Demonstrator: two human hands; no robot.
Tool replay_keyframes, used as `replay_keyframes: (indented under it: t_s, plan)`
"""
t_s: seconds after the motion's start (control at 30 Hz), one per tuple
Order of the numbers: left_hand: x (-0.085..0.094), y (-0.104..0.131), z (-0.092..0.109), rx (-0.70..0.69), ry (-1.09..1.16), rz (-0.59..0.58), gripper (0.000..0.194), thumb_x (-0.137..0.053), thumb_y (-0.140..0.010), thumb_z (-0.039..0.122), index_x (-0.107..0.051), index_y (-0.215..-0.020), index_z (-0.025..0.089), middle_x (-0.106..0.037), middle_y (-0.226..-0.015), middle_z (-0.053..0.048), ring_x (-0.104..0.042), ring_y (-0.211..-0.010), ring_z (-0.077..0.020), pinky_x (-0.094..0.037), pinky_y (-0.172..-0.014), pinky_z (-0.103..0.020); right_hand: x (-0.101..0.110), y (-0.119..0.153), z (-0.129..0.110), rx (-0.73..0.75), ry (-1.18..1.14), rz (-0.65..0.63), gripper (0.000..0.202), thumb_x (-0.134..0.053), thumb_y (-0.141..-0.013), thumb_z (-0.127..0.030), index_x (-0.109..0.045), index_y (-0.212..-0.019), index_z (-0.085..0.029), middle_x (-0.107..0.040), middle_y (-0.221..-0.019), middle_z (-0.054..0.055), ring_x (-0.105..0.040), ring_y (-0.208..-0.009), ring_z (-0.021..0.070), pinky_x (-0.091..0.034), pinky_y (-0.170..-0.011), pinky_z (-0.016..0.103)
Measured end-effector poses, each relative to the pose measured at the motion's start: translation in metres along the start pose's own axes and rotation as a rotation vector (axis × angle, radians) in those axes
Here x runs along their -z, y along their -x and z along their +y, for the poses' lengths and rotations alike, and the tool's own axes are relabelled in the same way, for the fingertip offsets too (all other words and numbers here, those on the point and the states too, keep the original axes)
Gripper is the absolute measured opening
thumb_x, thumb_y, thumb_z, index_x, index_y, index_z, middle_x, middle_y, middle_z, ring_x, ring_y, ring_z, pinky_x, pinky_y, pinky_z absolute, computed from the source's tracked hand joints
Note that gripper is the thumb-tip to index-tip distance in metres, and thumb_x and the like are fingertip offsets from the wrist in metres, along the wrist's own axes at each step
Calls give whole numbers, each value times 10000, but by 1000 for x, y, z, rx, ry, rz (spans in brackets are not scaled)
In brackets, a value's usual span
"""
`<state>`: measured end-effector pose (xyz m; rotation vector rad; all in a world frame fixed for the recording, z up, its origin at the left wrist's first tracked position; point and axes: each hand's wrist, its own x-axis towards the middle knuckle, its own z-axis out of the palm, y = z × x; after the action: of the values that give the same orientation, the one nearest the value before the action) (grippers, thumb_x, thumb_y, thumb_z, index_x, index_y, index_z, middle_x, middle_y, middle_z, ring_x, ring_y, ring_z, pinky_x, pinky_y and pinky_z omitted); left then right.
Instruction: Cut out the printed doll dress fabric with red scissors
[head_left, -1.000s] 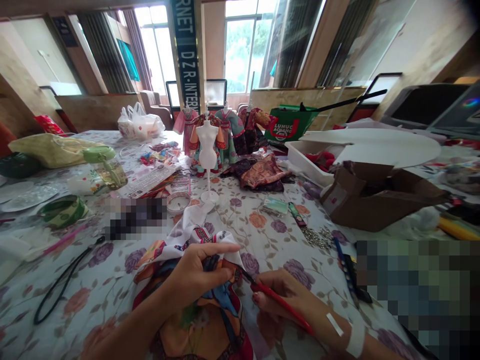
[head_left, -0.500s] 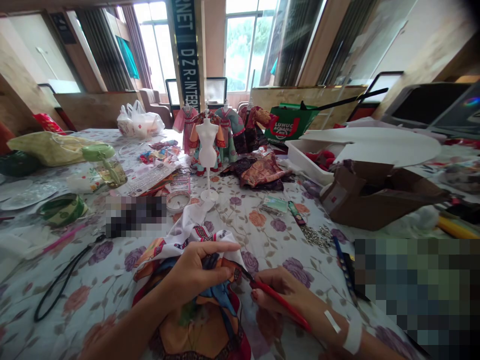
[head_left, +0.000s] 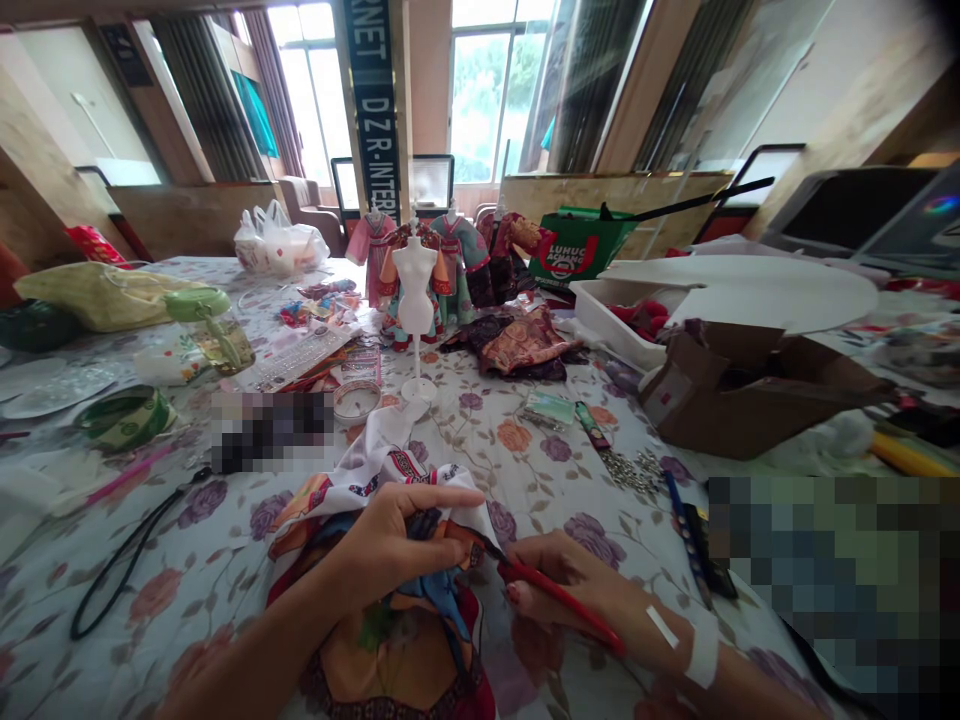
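A small doll-sized garment (head_left: 390,665) in orange, blue, red and white patterned cloth lies on the table in front of me. My left hand (head_left: 409,530) pinches its edge between thumb and fingers, with the index finger stretched out to the right. Held in my right hand (head_left: 559,575) is a slim red-handled tool (head_left: 581,615) with a thin dark tip. That tip points up and left and meets the cloth beside my left thumb; its exact kind is hard to make out. Part of the garment is hidden under my left hand and forearm.
A bare white mannequin (head_left: 414,290) stands ahead, with small dressed mannequins (head_left: 450,255) behind it. Tape roll (head_left: 356,400), folded patterned cloth (head_left: 529,345), metal bits (head_left: 634,472) and an open cardboard box (head_left: 750,400) lie around. A lidded jug (head_left: 214,330) is on the left.
The red-handled tool's tip has shifted slightly left and closer to my left thumb, over the cloth edge. My left hand keeps its pinch and has barely moved.
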<state>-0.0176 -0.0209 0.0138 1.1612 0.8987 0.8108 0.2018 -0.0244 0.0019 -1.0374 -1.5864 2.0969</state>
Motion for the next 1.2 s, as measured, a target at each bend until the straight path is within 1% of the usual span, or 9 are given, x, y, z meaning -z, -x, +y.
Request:
replay_keyframes:
  t_s: [0.2, 0.4, 0.67, 0.77, 0.87, 0.97, 1.07, 1.2]
  plan:
    - [1, -2, -1, -9, -43, 7, 402, -712, -697, 159, -678, -1098, 159, -594, -596, 32, -474, -516, -51, -377, -517, -167, -3, -1, 2, -44, -14, 72, 385, -725, -687, -466, -509, -636, -151, -580, -533, 2, -522, -476, 105, -381, -466, 196]
    - [1, -1, -1, -10, -66, 30, 416, -722, -691, 179, -674, -1103, 154, -586, -598, 31, -448, -507, -47, -360, -495, -162, -4, -4, 7, -8, -27, 60, 382, -685, -729, -466, -501, -619, -148, -585, -503, 14, -527, -433, 101, -364, -421, 178]
    - [1, -2, -3, -11, -51, 39, 427, -727, -686, 179, -672, -1109, 158, -598, -599, 30, -458, -499, -44, -368, -487, -155, -3, -6, 13, 21, -68, 59, 376, -680, -746, -425, -476, -578, -156, -519, -447, -29, -511, -392, 86, -385, -407, 169]
    - [1, -4, -3, -17, -33, 30, 433, -729, -684, 182, -669, -1112, 157, -613, -597, 24, -495, -517, -58, -384, -495, -161, -4, -6, 12, 19, -92, 62, 389, -677, -749, -423, -458, -561, -162, -496, -426, -40, -515, -392, 86, -376, -397, 161]
    - [1, -4, -3, -8, -9, 29, 454, -736, -674, 179, -663, -1121, 150, -641, -618, 9, -532, -543, -70, -388, -499, -160, -5, -6, 10, 5, -99, 65, 378, -678, -749, -422, -467, -573, -161, -538, -441, -25, -509, -387, 82, -362, -388, 157]
    - [1, -4, -3, -3, -18, 44, 460, -737, -668, 174, -663, -1121, 151, -660, -643, 1, -539, -544, -68, -395, -506, -162, -6, -5, 9, -6, -96, 71, 358, -673, -756, -418, -486, -596, -159, -585, -466, -3, -514, -389, 88, -358, -392, 167]
    - [1, -3, -3, -14, -56, 53, 452, -728, -673, 166, -665, -1120, 155, -662, -643, 4, -540, -547, -69, -414, -531, -172, -7, -4, 10, 6, -116, 75, 355, -671, -762, -408, -489, -587, -158, -570, -448, -5, -532, -413, 103, -363, -407, 179]
    - [0, -2, -2, -16, -64, 58, 449, -718, -677, 157, -664, -1123, 150, -661, -638, 5, -544, -557, -74, -426, -553, -181, -8, -5, 11, 15, -139, 96, 371, -688, -746, -400, -477, -561, -157, -558, -425, -8, -517, -388, 96, -343, -386, 172]
